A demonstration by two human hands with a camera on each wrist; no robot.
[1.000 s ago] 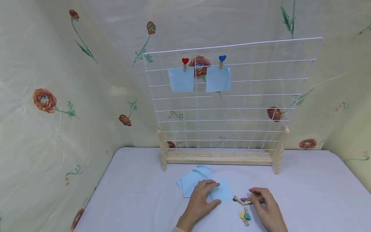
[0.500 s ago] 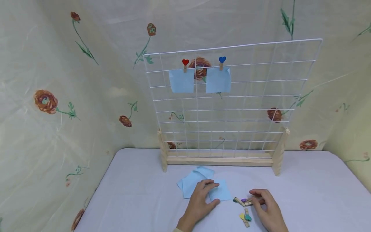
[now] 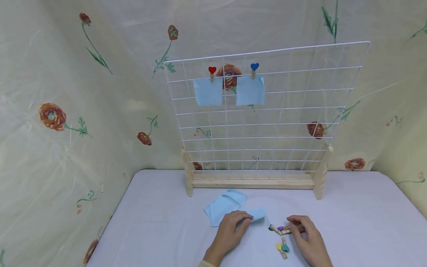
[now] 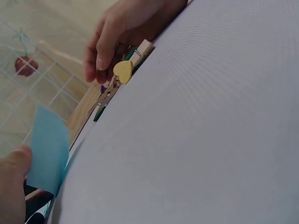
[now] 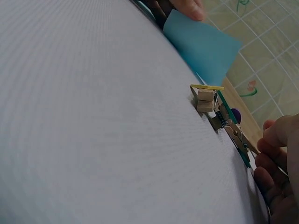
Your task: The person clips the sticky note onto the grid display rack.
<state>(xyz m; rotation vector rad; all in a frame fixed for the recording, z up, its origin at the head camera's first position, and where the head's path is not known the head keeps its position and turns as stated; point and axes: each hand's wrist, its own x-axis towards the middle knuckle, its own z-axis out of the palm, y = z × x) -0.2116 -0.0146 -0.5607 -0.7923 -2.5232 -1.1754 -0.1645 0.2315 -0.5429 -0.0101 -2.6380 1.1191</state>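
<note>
My left hand (image 3: 228,231) pinches a light blue square paper note (image 3: 258,214) between thumb and fingers. The note (image 4: 49,149) stands tilted up from the white tablecloth in the left wrist view. My right hand (image 3: 308,239) lies beside a small pile of wooden clothespins (image 3: 276,230), its fingers loosely bent, fingertips right at the end of one clothespin. In the right wrist view, a yellow-heart clothespin (image 5: 205,87) lies closest to the note. Green and purple decorations show on other clothespins. More blue notes (image 3: 220,211) lie overlapping behind my left hand.
A white wire grid (image 3: 267,51) rises from a wooden stand (image 3: 251,183) at the back of the table. Two blue notes hang on it, one by a red-heart clothespin (image 3: 212,70), one by a blue-heart clothespin (image 3: 254,67). Flowered cloth surrounds the table.
My left thumb and fingers have closed together on the blue note, and its near edge has come up off the table. The right hand has stayed in place.
</note>
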